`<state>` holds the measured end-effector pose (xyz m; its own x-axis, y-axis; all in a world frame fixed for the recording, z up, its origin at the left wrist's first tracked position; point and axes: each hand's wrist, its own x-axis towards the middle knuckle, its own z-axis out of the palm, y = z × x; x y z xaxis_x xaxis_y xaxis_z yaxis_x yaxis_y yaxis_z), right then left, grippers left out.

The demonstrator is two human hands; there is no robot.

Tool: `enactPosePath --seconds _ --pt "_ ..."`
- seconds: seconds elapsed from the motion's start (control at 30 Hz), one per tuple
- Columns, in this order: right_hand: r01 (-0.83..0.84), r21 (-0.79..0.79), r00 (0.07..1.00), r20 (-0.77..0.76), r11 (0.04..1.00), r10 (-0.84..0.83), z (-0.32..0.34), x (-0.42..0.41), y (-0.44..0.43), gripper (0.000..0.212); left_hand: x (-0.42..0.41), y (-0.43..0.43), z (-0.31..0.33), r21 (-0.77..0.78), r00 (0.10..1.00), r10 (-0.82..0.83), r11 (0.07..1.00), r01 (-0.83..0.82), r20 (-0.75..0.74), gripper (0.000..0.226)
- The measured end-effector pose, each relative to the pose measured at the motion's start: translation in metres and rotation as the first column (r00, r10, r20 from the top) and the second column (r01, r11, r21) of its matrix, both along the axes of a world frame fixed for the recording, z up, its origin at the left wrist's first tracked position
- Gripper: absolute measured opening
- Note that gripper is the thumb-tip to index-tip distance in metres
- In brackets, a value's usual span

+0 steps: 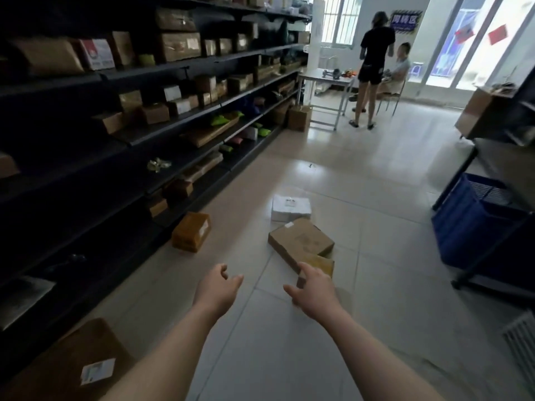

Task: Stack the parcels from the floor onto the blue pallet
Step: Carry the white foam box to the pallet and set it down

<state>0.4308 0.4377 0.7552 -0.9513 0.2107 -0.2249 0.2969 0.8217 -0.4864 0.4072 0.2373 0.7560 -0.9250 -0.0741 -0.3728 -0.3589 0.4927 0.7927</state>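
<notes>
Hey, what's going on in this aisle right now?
A person reaches both hands toward parcels on the floor beside the shelves. The left hand and right hand are open and hold nothing. The right hand is nearest a flat brown box lying partly over a yellow parcel, with a white parcel behind. The blue pallet stands to the right, away from them.

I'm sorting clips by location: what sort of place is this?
Probably a parcel storeroom: long dark shelving packed with cardboard boxes, parcels loose on the tiled floor, a blue pallet at right.
</notes>
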Motion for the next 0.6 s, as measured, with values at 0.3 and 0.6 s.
enactPosePath --seconds 0.3,0.6 --pt "0.147 -0.001 0.989 0.014 0.989 -0.147 -0.001 -0.191 0.0 0.066 -0.204 -0.011 0.001 -0.057 0.996 -0.09 0.994 0.09 -0.003 0.059" --pt "0.357 -0.074 0.934 0.041 0.931 -0.355 -0.011 -0.341 0.014 0.064 -0.392 0.009 0.006 -0.074 0.973 -0.229 0.97 0.23 0.021 0.058"
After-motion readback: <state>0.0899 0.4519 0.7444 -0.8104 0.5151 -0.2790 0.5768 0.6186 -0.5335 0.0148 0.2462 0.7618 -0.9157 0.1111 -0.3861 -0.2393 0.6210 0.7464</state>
